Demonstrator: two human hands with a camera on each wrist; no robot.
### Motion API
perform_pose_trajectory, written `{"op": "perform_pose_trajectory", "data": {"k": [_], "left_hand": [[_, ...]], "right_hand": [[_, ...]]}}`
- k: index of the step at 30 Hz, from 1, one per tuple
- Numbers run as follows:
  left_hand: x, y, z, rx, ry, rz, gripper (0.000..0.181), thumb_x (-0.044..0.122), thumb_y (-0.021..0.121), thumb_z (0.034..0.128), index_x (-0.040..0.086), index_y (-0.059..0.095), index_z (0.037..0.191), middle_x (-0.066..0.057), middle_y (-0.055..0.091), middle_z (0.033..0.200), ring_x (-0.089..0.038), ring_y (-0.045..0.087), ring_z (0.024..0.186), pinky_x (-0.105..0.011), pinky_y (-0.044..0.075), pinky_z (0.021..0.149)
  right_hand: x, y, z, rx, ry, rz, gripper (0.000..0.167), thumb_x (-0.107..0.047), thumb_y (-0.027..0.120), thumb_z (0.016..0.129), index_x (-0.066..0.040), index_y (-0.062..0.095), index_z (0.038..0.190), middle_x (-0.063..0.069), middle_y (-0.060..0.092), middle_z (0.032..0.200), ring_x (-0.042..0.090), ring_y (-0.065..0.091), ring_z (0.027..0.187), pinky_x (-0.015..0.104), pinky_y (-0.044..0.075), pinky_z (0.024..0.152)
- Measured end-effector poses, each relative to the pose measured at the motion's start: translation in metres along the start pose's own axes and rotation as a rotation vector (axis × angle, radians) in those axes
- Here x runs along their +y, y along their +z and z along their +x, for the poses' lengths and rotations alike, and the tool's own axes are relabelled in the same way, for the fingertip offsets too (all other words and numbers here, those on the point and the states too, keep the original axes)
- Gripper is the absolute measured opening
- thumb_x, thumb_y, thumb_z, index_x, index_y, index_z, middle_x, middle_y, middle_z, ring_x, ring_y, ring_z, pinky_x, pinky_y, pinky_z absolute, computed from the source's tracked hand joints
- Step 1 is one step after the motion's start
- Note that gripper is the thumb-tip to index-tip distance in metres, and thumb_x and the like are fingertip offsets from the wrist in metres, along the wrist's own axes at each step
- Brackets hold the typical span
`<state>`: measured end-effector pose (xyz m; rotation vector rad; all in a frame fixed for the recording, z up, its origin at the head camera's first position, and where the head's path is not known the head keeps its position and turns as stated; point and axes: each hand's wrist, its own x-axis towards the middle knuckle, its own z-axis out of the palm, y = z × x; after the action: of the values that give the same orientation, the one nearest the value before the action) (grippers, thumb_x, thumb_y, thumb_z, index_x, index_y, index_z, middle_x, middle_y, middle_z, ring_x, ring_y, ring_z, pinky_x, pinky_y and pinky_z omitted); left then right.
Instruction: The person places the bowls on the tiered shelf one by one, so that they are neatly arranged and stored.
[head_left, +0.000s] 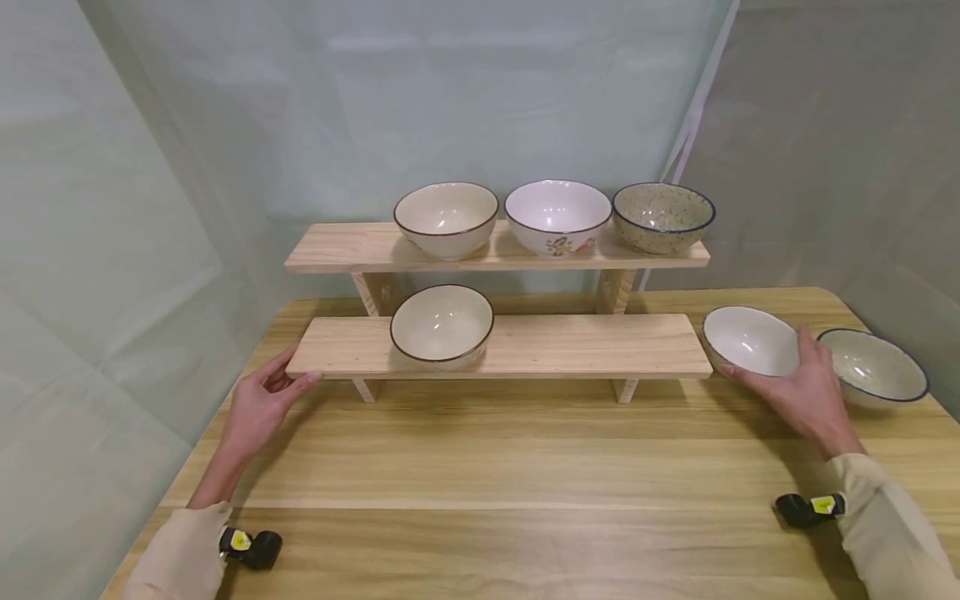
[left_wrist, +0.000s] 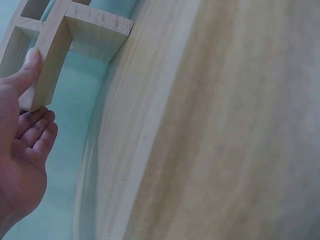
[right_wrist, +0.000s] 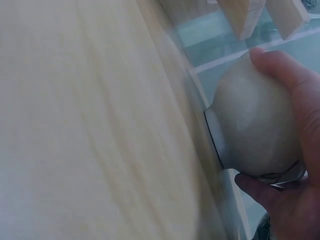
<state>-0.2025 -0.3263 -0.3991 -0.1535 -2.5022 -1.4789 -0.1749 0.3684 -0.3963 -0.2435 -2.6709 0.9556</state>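
Observation:
My left hand (head_left: pixel 257 407) holds the left end of the lower board (head_left: pixel 585 346) of a two-step wooden shelf. In the left wrist view, the thumb lies against the board's edge (left_wrist: pixel 52 65) and the other fingers curl by its end. Off the shelf's right end, my right hand (head_left: pixel 810 396) grips a bowl (head_left: pixel 750 340) with a white inside, its thumb at the near rim and the fingers at the right side. The right wrist view shows that bowl's pale rounded outside (right_wrist: pixel 257 115), with its foot close to the tabletop. Right beside this hand stands a grey-green, dark-rimmed bowl (head_left: pixel 873 367).
A cream, brown-rimmed bowl (head_left: pixel 442 325) sits on the lower board. Along the upper board (head_left: pixel 337 246) stand another cream bowl (head_left: pixel 447 212), a white bowl with a painted motif (head_left: pixel 558 212) and a speckled bowl (head_left: pixel 663 217). Pale sheeting (head_left: pixel 480 100) hangs behind the wooden table (head_left: pixel 480 483).

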Motion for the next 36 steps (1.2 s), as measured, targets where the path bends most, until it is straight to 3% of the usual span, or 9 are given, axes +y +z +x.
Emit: {"op": "perform_pose_trajectory", "data": {"k": [6,17,24,31,36], "left_hand": [[0.000,0.001,0.001,0.003,0.003,0.010,0.072,0.021,0.071,0.1017,-0.006,0.035,0.157,-0.035,0.049,0.145,0.014,0.053,0.105,-0.007,0.049,0.080],[0.001,0.002,0.001,0.014,-0.004,0.001,0.071,0.021,0.071,0.1015,-0.007,0.036,0.156,-0.036,0.048,0.145,0.014,0.053,0.104,-0.007,0.049,0.080],[0.000,0.000,0.001,0.009,-0.023,0.007,0.072,0.022,0.071,0.1016,-0.006,0.035,0.157,-0.036,0.047,0.146,0.012,0.053,0.106,-0.007,0.048,0.080],[-0.002,0.000,0.002,0.002,-0.026,0.019,0.072,0.023,0.070,0.1019,-0.006,0.035,0.158,-0.035,0.046,0.148,0.009,0.053,0.111,-0.007,0.048,0.082],[-0.003,0.000,0.003,0.005,-0.026,0.007,0.071,0.022,0.070,0.1020,-0.005,0.035,0.158,-0.035,0.046,0.148,0.011,0.053,0.109,-0.007,0.048,0.081]], "right_hand": [[-0.001,-0.002,-0.007,-0.005,0.058,0.011,0.121,-0.047,0.080,0.088,0.008,0.001,0.161,0.048,0.012,0.155,0.065,0.032,0.127,0.077,0.034,0.099],[0.002,-0.001,-0.018,0.018,0.005,0.047,0.114,-0.040,0.079,0.089,0.011,0.006,0.160,0.046,0.008,0.158,0.067,0.025,0.134,0.074,0.026,0.108],[0.003,0.005,-0.021,0.046,-0.046,0.058,0.109,-0.035,0.085,0.085,0.013,0.020,0.157,0.047,0.034,0.140,0.059,0.040,0.120,0.069,0.038,0.092],[0.002,0.005,-0.024,-0.013,-0.006,0.125,0.118,-0.035,0.082,0.089,0.004,0.000,0.163,0.047,0.028,0.149,0.060,0.035,0.128,0.072,0.030,0.105],[0.003,0.007,-0.025,0.026,-0.030,0.140,0.114,-0.032,0.085,0.087,0.003,0.007,0.163,0.044,0.034,0.146,0.057,0.038,0.127,0.066,0.031,0.105]]}}
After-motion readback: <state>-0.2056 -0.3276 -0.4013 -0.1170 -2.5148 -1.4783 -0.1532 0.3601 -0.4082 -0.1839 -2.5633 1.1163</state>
